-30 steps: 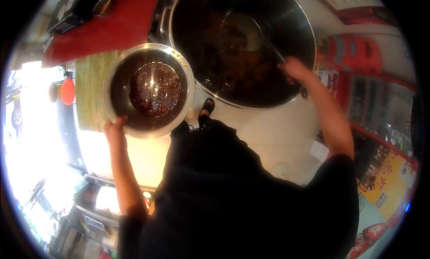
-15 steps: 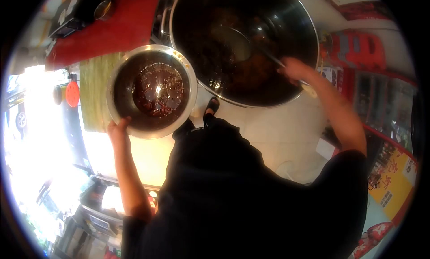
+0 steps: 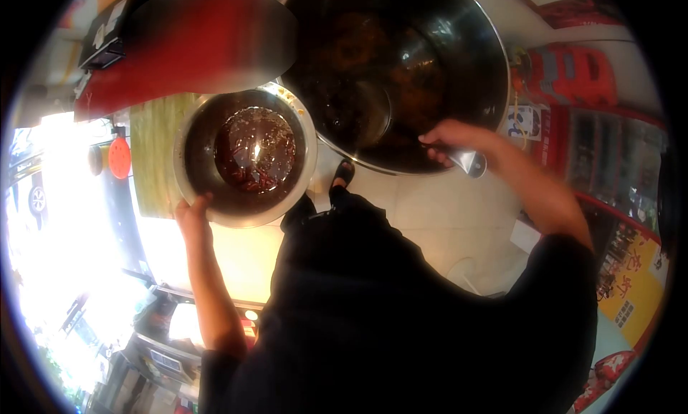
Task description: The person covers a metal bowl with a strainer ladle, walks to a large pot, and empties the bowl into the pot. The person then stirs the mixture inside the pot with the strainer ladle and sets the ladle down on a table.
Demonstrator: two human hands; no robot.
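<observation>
Watching a steel bowl (image 3: pixel 202 152) now, glinting with dark-red liquid (image 3: pixel 272 167), close beside a big dark-filled pot (image 3: pixel 476 52); spotting a ladle (image 3: pixel 468 162) slanting across its near rim!

Top (image 3: pixel 416 314): black, loose, plain over the part that shows. Cloth looks matt, a few soft folds, most detail lost in the dark. Sleeves short; right sleeve (image 3: pixel 552 274) wide, its edge a clean line across the arm; left sleeve (image 3: pixel 219 371) same black, narrower in view. Both forearms bare below the hems. Left hand (image 3: pixel 193 217) and right hand (image 3: pixel 455 143) bare too, down to the fingers. Trousers (image 3: pixel 347 231): black, creased along the leg; line between top and trousers hard to make out. Footwear: one black sandal (image 3: pixel 347 170), dark band over the foot, finer detail too small to tell.
</observation>
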